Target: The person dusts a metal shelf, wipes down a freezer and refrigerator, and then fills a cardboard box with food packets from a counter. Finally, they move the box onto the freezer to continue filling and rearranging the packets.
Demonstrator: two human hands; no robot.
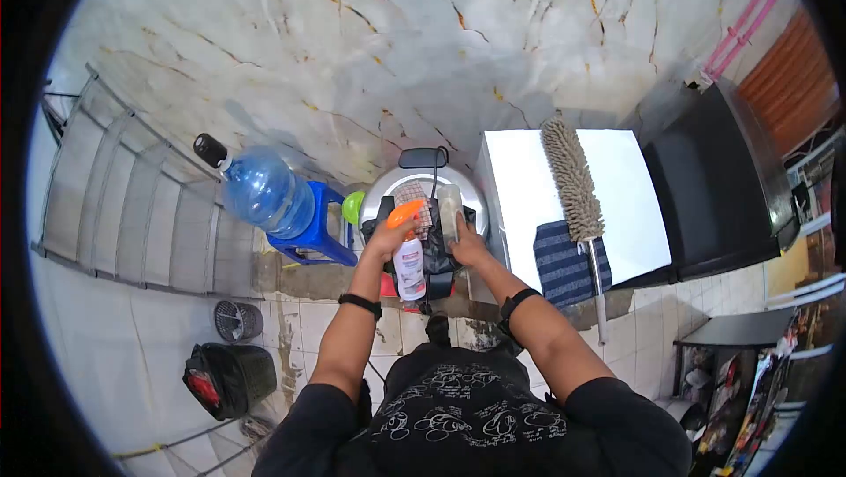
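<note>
The left hand (389,239) grips an orange-topped spray bottle (410,267); just right of that bottle, the right hand (468,247) is clamped on a pale elongated object (449,210).

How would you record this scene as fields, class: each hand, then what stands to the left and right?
Left hand: grips a white plastic spray bottle with an orange trigger head
Right hand: at a pale, elongated object; its exact kind and the grip are unclear
Left: clear blue plastic water bottle on a blue plastic stool
Right: shaggy grey-brown duster and dark striped cloth, on a white box-like surface
</note>
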